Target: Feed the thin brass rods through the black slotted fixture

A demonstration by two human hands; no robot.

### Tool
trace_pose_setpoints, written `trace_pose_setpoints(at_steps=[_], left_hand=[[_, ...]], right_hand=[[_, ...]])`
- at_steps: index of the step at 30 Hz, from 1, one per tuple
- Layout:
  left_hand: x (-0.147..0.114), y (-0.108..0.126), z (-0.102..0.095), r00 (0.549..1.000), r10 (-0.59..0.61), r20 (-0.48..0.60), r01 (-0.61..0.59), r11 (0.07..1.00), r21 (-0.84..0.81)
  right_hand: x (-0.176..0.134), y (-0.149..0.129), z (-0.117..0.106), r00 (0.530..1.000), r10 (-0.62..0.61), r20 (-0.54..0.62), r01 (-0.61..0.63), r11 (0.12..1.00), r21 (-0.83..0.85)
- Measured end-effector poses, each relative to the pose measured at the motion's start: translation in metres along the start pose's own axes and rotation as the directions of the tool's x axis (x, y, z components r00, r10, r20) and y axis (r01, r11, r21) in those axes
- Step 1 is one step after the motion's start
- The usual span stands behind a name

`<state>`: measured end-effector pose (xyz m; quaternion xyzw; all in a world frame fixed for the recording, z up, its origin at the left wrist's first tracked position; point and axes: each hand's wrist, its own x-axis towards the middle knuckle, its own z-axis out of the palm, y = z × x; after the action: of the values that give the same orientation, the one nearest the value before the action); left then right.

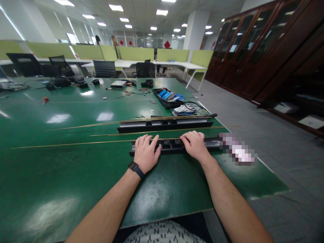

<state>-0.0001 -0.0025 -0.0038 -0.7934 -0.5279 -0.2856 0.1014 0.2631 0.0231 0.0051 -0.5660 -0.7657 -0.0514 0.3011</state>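
Observation:
A long black rail (pixel 172 151) with a silvery inner channel and dark blocks in its middle lies crosswise in front of me. Draped over its left end is my left hand (pixel 146 152), fingers over the far edge and thumb on the near side. My right hand (pixel 194 143) is closed in a pinch at the far edge, right of the blocks. A thin brass-coloured rod (pixel 76 143) runs from the far left along that edge to my right fingertips; the exact grip is hidden. Behind lies a second black rail (pixel 164 127) with several thin rods (pixel 106 124) along it.
The green table (pixel 76 189) ends at a pale right edge. A pixelated pinkish object (pixel 238 148) lies by the rail's right end. Farther back are a black tray (pixel 162 98) with blue items, gloves (pixel 184 109), cables and a grey box (pixel 118 84).

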Motion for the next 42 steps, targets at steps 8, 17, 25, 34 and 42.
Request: trace_pose_setpoints(at_steps=[8, 17, 25, 34, 42], left_hand=[[-0.0005, 0.0004, 0.0000, 1.000, 0.000, 0.001, 0.000, 1.000, 0.001], [-0.0007, 0.0000, 0.0004, 1.000, -0.003, 0.004, 0.003, 1.000, -0.002], [0.0003, 0.0009, -0.0013, 1.000, -0.007, 0.002, 0.007, 1.000, 0.000], [0.0002, 0.0003, -0.0012, 1.000, -0.010, 0.003, 0.010, 1.000, -0.012], [0.0004, 0.0017, -0.0032, 1.000, -0.008, 0.003, 0.008, 1.000, -0.015]], right_hand=[[-0.0012, -0.0006, 0.0015, 1.000, 0.004, -0.004, -0.004, 1.000, 0.006], [-0.0009, 0.0022, 0.0025, 1.000, -0.003, -0.006, 0.002, 1.000, -0.023], [-0.0019, -0.0009, 0.0018, 1.000, -0.007, 0.001, 0.007, 1.000, 0.004], [-0.0006, 0.0022, 0.0011, 1.000, 0.000, -0.008, 0.000, 1.000, 0.002], [-0.0007, -0.0028, -0.0004, 1.000, 0.004, -0.001, -0.004, 1.000, 0.020]])
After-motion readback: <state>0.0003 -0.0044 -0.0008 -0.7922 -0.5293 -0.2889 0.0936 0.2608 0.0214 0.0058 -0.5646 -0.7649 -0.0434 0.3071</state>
